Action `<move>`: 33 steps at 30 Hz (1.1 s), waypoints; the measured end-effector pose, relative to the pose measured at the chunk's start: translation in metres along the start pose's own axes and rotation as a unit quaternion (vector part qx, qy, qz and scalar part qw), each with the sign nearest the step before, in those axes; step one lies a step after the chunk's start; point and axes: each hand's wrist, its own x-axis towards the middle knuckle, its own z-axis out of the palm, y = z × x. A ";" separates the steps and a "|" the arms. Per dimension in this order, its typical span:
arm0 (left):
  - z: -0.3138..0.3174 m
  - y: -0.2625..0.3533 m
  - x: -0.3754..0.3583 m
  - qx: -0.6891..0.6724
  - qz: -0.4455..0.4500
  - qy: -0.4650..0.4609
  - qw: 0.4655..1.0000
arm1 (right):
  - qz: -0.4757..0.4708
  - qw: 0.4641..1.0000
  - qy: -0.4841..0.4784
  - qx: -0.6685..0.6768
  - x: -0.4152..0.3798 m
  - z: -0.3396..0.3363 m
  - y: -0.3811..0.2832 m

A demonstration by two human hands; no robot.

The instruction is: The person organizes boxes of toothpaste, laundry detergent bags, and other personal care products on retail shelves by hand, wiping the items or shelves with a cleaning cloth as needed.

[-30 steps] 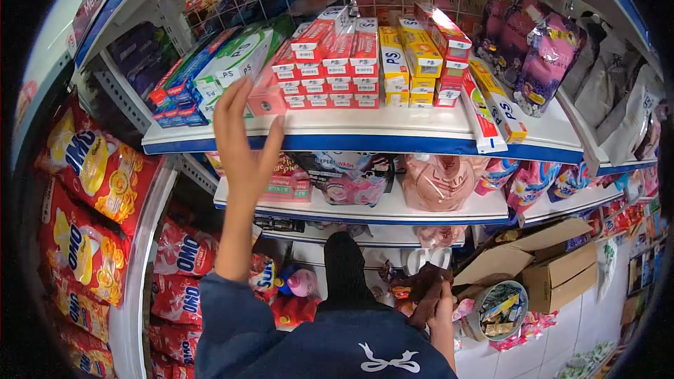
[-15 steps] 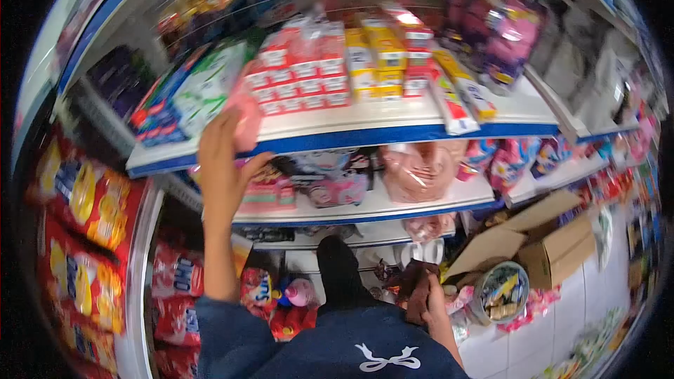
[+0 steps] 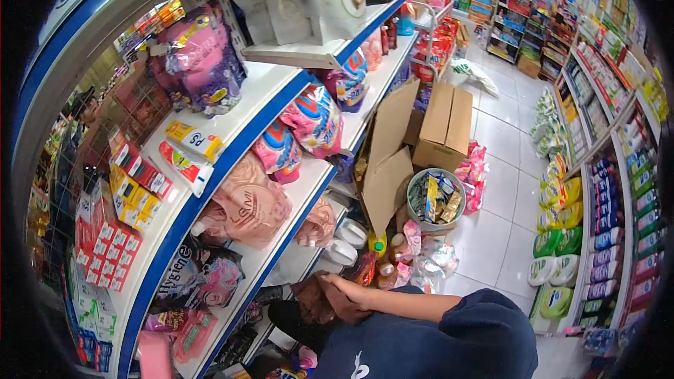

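1 hand (image 3: 342, 293), 1 brown pkt (image 3: 311, 300).

The right hand (image 3: 342, 293) lies low in front of the body with its fingers (image 3: 330, 303) curled closed around something brown, the bare forearm running back from it to a dark blue sleeve, while the left hand is out of view.

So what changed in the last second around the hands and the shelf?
The left hand, raised at the stacked red boxes a second ago, has dropped out of view, and the camera has swung to the right along the aisle. The right hand stays low by the knee, holding a brown cloth. The cardboard box and the bucket sit unmoved.
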 end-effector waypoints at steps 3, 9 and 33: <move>0.016 0.032 -0.017 -0.062 -0.086 -0.045 0.993 | 0.061 0.986 -0.153 0.003 -0.011 0.009 -0.012; 0.057 0.098 -0.050 -0.229 -0.229 -0.185 0.928 | -0.004 0.940 -0.329 0.095 -0.028 0.055 -0.001; 0.096 0.171 -0.077 -0.429 -0.377 -0.287 0.769 | -0.424 0.753 0.154 -0.479 -0.008 0.031 -0.064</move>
